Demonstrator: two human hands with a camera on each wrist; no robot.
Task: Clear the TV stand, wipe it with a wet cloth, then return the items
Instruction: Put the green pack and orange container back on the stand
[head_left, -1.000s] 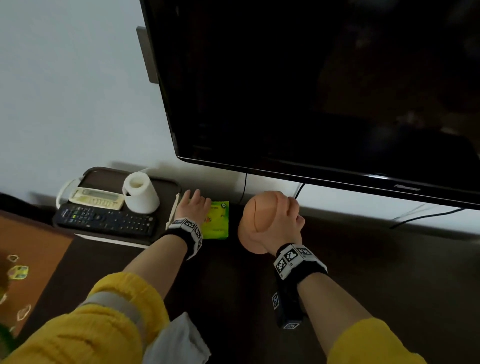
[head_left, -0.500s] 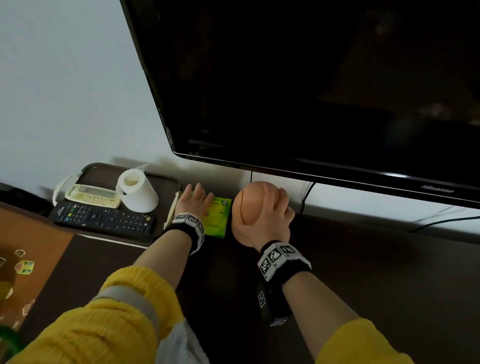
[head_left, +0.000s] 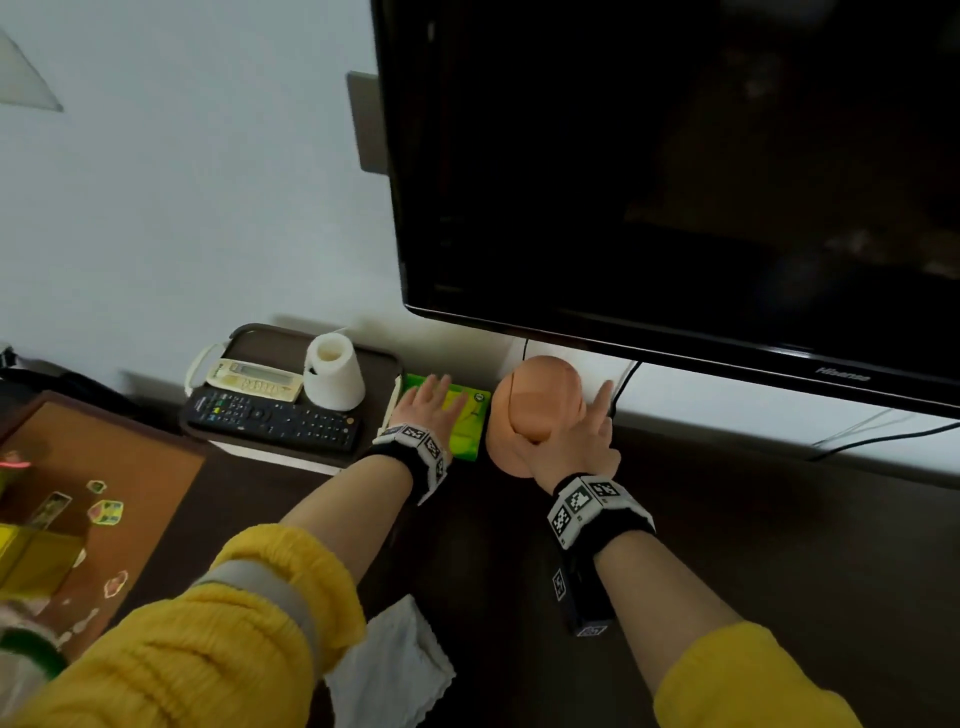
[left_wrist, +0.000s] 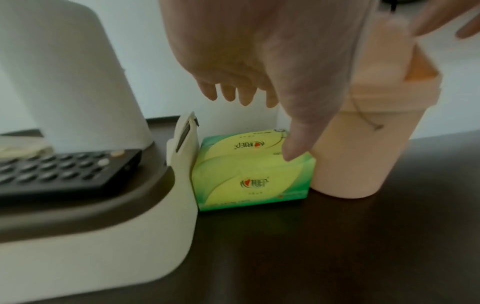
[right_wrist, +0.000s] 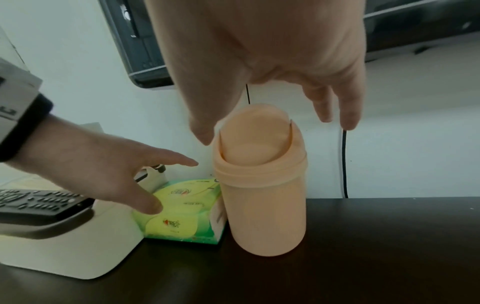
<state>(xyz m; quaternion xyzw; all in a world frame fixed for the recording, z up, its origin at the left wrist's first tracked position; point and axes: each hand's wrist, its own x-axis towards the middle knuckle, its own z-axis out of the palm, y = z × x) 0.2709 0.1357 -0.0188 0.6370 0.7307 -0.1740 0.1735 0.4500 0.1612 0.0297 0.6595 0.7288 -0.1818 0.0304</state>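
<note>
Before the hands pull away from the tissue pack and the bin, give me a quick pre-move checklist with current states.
1. Peach swing-lid bin upright on the TV stand: ok.
2. Right hand free of the bin, fingers spread above the lid: ok.
3. Green tissue pack flat between the tray and the bin: ok.
4. Left hand open; thumb seems to touch the pack: cannot tell.
5. Remotes and paper roll sit in the tray: ok.
6. Stand wiped and dry: cannot tell.
</note>
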